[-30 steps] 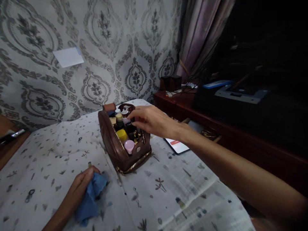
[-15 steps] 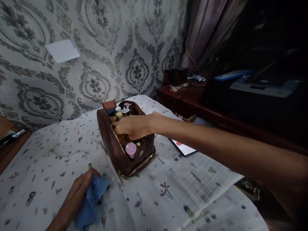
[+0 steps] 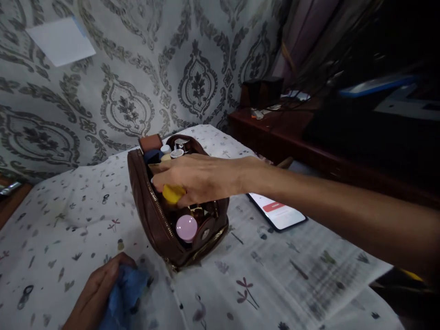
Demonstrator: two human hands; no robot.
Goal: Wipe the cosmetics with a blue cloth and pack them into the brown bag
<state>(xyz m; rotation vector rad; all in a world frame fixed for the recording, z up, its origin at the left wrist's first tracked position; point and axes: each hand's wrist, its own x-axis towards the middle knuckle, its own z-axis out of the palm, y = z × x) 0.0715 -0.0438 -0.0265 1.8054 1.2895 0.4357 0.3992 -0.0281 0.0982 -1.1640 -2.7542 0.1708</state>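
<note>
A brown toiletry bag (image 3: pixel 151 215) stands unzipped on the patterned cloth, packed with small bottles and jars. My right hand (image 3: pixel 202 178) reaches into its opening, the fingers closed around a yellow-capped item (image 3: pixel 173 194) whose lower part is hidden in the bag. Just in front of that hand sits a jar with a pink lid (image 3: pixel 186 228). Behind it a silver cap (image 3: pixel 181 145) and a white cap (image 3: pixel 165 149) show. At the lower left, my left hand (image 3: pixel 99 286) is closed on a crumpled blue cloth (image 3: pixel 125 293) resting on the bedding.
Right of the bag lies a phone (image 3: pixel 280 215) with its screen lit. A dark red wooden desk (image 3: pixel 275 133) with cables and a black box (image 3: pixel 263 91) stands at the back right. White paper (image 3: pixel 62 41) hangs against the patterned wall.
The yellow-capped item now shows clearly in my right hand, which has risen slightly within the bag. My view has shifted closer. The left hand still holds the blue cloth.
</note>
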